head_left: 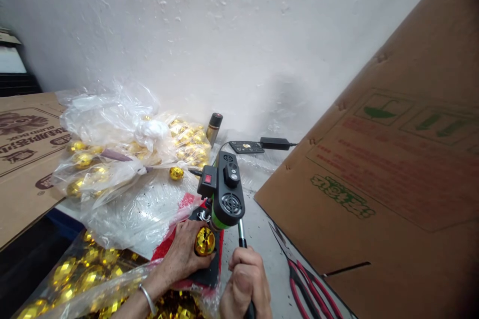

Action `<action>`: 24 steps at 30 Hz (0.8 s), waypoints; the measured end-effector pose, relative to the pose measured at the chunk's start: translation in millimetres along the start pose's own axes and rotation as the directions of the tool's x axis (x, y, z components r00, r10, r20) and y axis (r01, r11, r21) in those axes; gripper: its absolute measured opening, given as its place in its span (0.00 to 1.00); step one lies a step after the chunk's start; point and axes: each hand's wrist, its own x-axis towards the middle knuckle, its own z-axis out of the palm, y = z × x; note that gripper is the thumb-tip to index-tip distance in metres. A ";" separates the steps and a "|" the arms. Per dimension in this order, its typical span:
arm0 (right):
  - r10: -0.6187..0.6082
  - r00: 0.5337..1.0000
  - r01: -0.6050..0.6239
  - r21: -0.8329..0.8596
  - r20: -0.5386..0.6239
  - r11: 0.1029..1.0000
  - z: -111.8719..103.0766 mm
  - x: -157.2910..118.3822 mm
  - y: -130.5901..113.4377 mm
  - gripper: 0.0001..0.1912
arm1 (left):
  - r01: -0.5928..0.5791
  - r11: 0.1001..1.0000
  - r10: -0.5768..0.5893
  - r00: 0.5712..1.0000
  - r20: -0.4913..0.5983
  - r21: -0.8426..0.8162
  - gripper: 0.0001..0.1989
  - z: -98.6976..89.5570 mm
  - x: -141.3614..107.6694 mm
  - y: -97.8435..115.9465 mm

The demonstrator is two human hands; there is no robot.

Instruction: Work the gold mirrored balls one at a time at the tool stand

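Observation:
My left hand (184,251) is closed around a shiny gold faceted ball (204,241), pressing it against the black base (209,269) of a small black and green bench machine (229,187). This machine looks like a mini drill press. A dark slot shows on the ball's upper side, close under the machine's head. The tool tip itself is hidden. On the right of the machine, my right hand (245,281) is wrapped round its lever handle (242,242). Beneath the base lies red material (164,246).
Clear bags of gold balls lie behind (108,159) and at front left (93,269). A loose gold ball (176,173) sits left of the machine. Red-handled scissors (305,279) lie beside a large carton (374,149). A power adapter (275,143) and a dark-capped can (214,128) stand behind.

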 end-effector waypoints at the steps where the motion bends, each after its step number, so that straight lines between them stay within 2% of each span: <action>1: -0.036 0.999 0.036 0.004 0.005 0.999 -0.2 0.4 2.4 0.21 | -0.002 1.000 0.002 1.000 -0.006 0.000 0.26 0.4 -0.1 -0.3; 3: -0.087 0.996 0.087 0.023 0.013 0.996 -0.6 1.0 7.0 0.21 | -0.005 1.000 0.005 1.000 -0.021 0.005 0.27 1.4 -0.2 -1.0; 8: -0.110 0.993 0.111 0.056 -0.032 0.992 2.9 0.7 12.9 0.21 | -0.022 1.000 0.022 1.000 -0.021 0.011 0.27 2.5 0.6 -1.5; 18: -0.113 0.992 0.120 0.120 -0.059 0.985 6.4 -4.3 19.2 0.20 | -0.011 1.000 0.011 0.999 0.040 -0.006 0.28 -5.9 3.3 7.7; 24: -0.104 0.989 0.117 0.128 -0.104 0.985 7.8 -9.8 24.1 0.20 | 0.003 1.000 -0.003 1.000 0.022 0.001 0.28 -4.1 4.0 8.4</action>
